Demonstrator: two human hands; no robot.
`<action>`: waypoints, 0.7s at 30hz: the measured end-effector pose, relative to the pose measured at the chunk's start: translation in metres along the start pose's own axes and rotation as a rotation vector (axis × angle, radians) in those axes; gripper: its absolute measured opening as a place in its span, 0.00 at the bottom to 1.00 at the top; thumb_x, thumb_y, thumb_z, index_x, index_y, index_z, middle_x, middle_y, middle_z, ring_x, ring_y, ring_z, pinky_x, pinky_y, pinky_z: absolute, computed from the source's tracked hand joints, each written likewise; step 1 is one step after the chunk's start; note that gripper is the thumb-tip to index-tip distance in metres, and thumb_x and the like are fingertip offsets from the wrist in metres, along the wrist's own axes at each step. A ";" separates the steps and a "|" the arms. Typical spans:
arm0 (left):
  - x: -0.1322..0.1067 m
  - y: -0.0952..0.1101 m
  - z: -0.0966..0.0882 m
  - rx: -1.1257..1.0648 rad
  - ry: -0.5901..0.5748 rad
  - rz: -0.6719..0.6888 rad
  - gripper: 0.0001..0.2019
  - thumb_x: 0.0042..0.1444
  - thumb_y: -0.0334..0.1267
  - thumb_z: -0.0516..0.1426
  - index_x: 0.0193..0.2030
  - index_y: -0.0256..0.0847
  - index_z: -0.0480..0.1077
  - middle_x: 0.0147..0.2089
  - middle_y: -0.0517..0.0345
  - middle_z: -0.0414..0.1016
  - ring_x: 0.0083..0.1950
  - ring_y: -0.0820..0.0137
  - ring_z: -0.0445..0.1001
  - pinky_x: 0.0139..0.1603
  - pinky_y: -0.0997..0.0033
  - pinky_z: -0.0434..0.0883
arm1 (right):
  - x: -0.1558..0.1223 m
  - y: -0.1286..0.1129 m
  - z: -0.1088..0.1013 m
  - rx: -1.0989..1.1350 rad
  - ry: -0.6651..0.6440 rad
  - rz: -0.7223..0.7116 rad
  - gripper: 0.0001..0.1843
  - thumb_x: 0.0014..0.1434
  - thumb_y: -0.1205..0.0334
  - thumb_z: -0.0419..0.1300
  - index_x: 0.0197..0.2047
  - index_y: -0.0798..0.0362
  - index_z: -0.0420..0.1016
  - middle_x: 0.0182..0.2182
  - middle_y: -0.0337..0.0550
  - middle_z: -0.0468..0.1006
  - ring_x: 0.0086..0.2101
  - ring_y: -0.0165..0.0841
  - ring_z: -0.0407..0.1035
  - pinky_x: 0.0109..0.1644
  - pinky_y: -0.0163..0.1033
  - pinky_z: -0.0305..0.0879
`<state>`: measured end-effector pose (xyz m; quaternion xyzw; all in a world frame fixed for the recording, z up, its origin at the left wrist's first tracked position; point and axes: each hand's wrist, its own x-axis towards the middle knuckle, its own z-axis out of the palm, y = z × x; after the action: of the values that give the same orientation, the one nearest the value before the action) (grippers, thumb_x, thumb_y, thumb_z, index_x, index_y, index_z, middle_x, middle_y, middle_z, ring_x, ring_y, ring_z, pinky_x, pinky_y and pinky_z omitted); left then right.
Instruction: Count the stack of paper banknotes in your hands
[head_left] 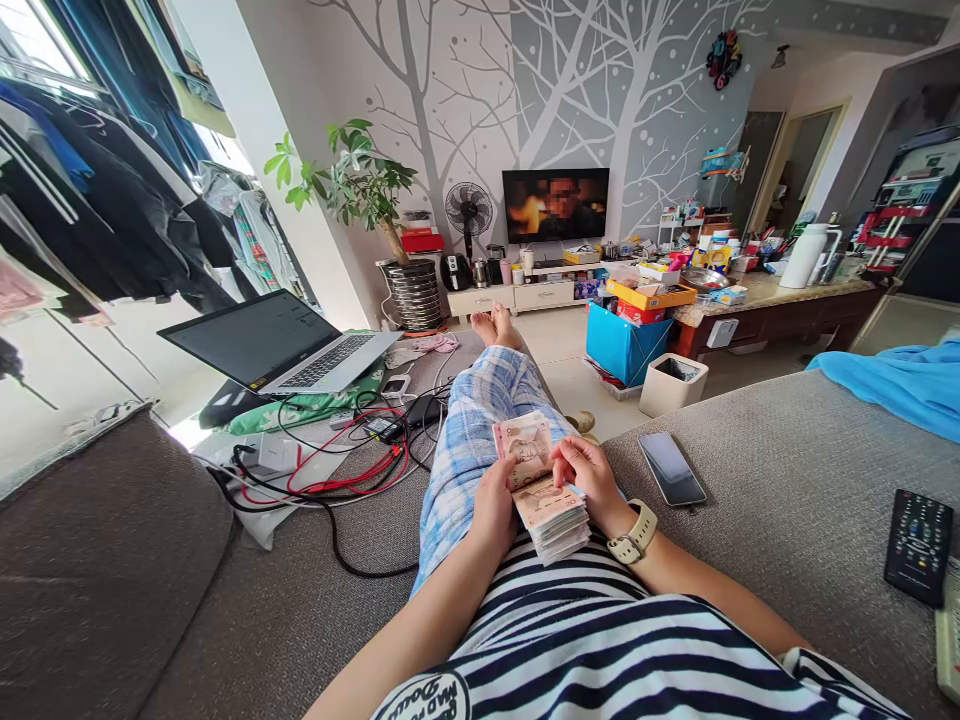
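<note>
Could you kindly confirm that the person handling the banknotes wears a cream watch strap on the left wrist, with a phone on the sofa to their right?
Not quite: the head view shows the cream watch strap on the right wrist. The banknotes and the phone on the sofa are as you said.

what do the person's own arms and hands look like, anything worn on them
The left hand and right hand are ungloved. A cream-coloured strap with a buckle circles the right wrist; the left has none. Both forearms are uncovered, and part of a dark-and-white striped sleeve shows on the right arm.
</note>
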<state>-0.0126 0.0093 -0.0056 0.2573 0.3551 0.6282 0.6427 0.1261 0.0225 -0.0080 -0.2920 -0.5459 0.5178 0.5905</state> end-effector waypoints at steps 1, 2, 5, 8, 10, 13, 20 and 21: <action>0.000 0.000 0.000 -0.007 -0.019 -0.009 0.14 0.48 0.38 0.60 0.40 0.33 0.76 0.41 0.43 0.81 0.44 0.54 0.79 0.48 0.54 0.74 | 0.000 -0.001 0.000 -0.013 -0.009 -0.004 0.18 0.62 0.48 0.55 0.29 0.52 0.71 0.16 0.37 0.68 0.19 0.29 0.59 0.25 0.36 0.51; 0.000 0.000 0.000 -0.014 -0.037 -0.014 0.15 0.48 0.38 0.60 0.41 0.32 0.75 0.42 0.42 0.81 0.45 0.53 0.79 0.49 0.53 0.73 | 0.000 -0.002 0.000 -0.029 -0.011 -0.014 0.18 0.62 0.48 0.55 0.29 0.52 0.72 0.15 0.37 0.69 0.19 0.29 0.59 0.25 0.36 0.51; -0.001 0.000 0.000 -0.019 -0.064 -0.015 0.16 0.48 0.38 0.60 0.42 0.31 0.75 0.43 0.41 0.80 0.44 0.53 0.79 0.50 0.53 0.73 | 0.000 -0.004 0.000 -0.074 0.002 -0.045 0.17 0.61 0.50 0.57 0.27 0.53 0.70 0.15 0.35 0.67 0.19 0.28 0.59 0.27 0.36 0.54; -0.002 0.000 0.001 -0.002 -0.020 -0.004 0.13 0.47 0.37 0.62 0.40 0.33 0.75 0.39 0.44 0.81 0.40 0.56 0.80 0.47 0.54 0.74 | 0.000 -0.005 0.000 -0.089 0.036 -0.037 0.17 0.58 0.50 0.60 0.25 0.52 0.67 0.15 0.32 0.63 0.19 0.27 0.56 0.26 0.35 0.53; -0.002 0.000 0.001 0.007 0.000 0.005 0.12 0.45 0.36 0.62 0.38 0.35 0.75 0.37 0.47 0.81 0.38 0.59 0.80 0.46 0.56 0.74 | 0.001 -0.004 0.000 -0.118 0.087 -0.036 0.17 0.56 0.50 0.62 0.24 0.52 0.65 0.17 0.32 0.61 0.20 0.27 0.54 0.26 0.35 0.52; -0.002 0.001 0.002 0.014 -0.007 0.011 0.12 0.44 0.35 0.64 0.37 0.37 0.76 0.37 0.49 0.81 0.36 0.62 0.79 0.44 0.60 0.74 | 0.003 0.000 -0.001 -0.147 0.172 -0.052 0.18 0.52 0.51 0.65 0.24 0.52 0.63 0.19 0.32 0.60 0.22 0.27 0.54 0.26 0.35 0.51; -0.002 0.001 0.001 0.070 -0.043 0.013 0.12 0.40 0.34 0.65 0.36 0.38 0.76 0.37 0.49 0.81 0.33 0.63 0.78 0.42 0.61 0.73 | 0.007 0.010 -0.004 -0.030 0.205 0.032 0.17 0.52 0.49 0.64 0.33 0.50 0.64 0.19 0.31 0.63 0.21 0.27 0.55 0.25 0.34 0.52; -0.002 0.000 0.000 0.075 -0.042 0.015 0.12 0.40 0.34 0.65 0.36 0.38 0.76 0.37 0.49 0.81 0.33 0.63 0.78 0.42 0.61 0.73 | 0.007 0.010 -0.004 -0.038 0.202 0.028 0.16 0.53 0.49 0.64 0.32 0.50 0.65 0.20 0.31 0.63 0.21 0.27 0.56 0.25 0.34 0.52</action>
<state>-0.0123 0.0074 -0.0048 0.2970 0.3629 0.6137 0.6351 0.1264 0.0326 -0.0159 -0.3616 -0.4891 0.4836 0.6294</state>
